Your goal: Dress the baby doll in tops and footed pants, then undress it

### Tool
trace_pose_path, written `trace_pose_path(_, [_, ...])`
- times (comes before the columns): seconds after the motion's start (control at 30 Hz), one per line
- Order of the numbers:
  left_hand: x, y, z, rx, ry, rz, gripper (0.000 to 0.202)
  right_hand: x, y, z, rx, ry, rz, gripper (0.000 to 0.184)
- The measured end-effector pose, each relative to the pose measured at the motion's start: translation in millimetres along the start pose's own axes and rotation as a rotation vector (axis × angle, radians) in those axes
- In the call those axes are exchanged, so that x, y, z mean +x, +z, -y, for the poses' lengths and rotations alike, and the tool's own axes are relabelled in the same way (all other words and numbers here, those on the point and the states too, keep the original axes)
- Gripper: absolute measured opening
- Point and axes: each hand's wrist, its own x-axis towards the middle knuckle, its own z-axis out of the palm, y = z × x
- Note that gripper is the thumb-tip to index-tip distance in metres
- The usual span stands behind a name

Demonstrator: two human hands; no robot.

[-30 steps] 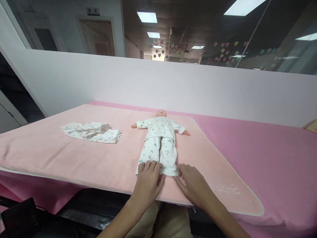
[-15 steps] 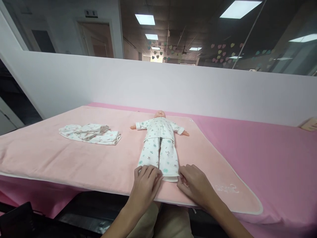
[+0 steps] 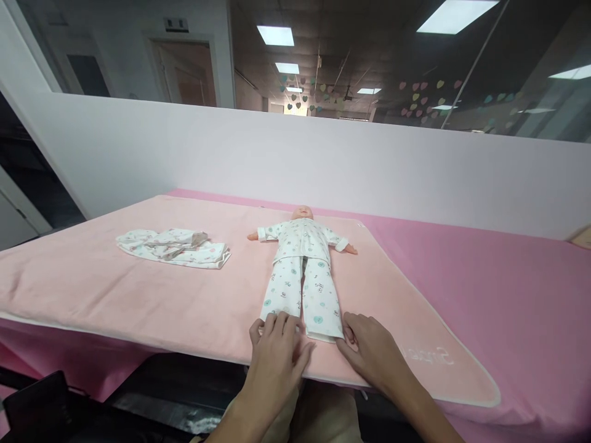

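Note:
A baby doll [image 3: 302, 213] lies on its back, arms spread, in a white patterned top [image 3: 302, 240] and matching trousers [image 3: 319, 295]. My left hand [image 3: 277, 351] lies over the hem of the left trouser leg, fingers bent onto the cloth and thumb held apart. That hem is mostly hidden under it. At the outer bottom corner of the other leg, my right hand [image 3: 372, 347] has its thumb and curled fingers closed on the hem. No feet show below the trouser legs.
Folded patterned baby clothes [image 3: 175, 248] lie to the left on the peach blanket [image 3: 194, 301]. The blanket covers part of a pink table [image 3: 508, 295]. A white partition [image 3: 323, 163] with glass above stands behind. A beige object [image 3: 582, 237] sits at the far right edge.
My left hand has left the inner corner of the right-side trouser hem and shifted left onto the other leg, its thumb now apart. My right hand stays at the hem's outer corner.

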Motion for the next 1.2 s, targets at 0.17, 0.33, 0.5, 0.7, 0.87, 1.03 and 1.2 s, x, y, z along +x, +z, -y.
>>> trace_pose_path(0.17, [9.8,21.4,-2.1,0.061,0.049,-0.004,0.008,0.4,1.9,2.6,0.016,-0.006,0.033,0.022])
trace_pose_path(0.33, [3.5,0.4,-2.9,-0.014,0.029,0.029,0.009,-7.6,-7.2,8.8,0.052,-0.003,-0.076,0.022])
trace_pose_path(0.5, [-21.3,-20.7,15.0,-0.031,0.046,0.005,0.032,-20.7,-7.1,29.0,0.137,-0.111,-0.229,0.033])
trace_pose_path(0.7, [-50.5,-21.8,49.9,0.069,0.098,0.02,0.054,-32.8,16.3,48.6,0.101,-0.27,-0.016,0.056])
trace_pose_path(0.87, [-49.9,-24.5,51.4,0.065,0.093,0.032,0.057,-31.5,32.0,54.7,0.166,-0.194,-0.076,0.032])
trace_pose_path(1.03, [-40.4,-24.2,43.8,0.027,0.026,0.027,0.056,-14.2,28.0,69.8,0.175,-0.143,-0.139,0.013])
trace_pose_path(1.2, [-31.6,-25.1,47.0,-0.007,-0.023,0.004,0.037,12.2,32.0,81.5,0.109,-0.126,-0.106,0.005])
